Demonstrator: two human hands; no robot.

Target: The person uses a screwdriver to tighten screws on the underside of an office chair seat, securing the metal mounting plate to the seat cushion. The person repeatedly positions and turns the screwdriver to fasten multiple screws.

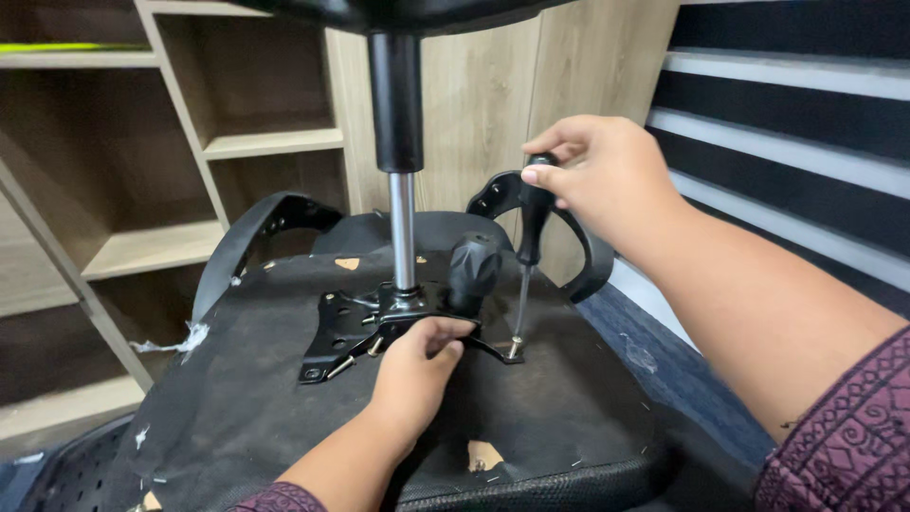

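An office chair lies upside down, its seat underside (246, 398) covered in black fabric. A black metal mounting plate (334, 334) is bolted at its middle, and the gas-lift column (398, 142) rises from it. My right hand (607, 175) grips the black handle of a screwdriver (531, 242), held upright with its tip on a screw (515, 349) at the plate's right corner. My left hand (417, 365) presses on the plate's front edge, just below a black knob (472, 268). Loose-looking screws (343, 366) stick up at the plate's left corner.
Two curved black armrests (248, 237) flank the seat at the back. Wooden shelves (152, 246) stand to the left and a wood panel (493, 104) behind. A wall with dark and white stripes (787, 123) runs on the right, above blue flooring (682, 370).
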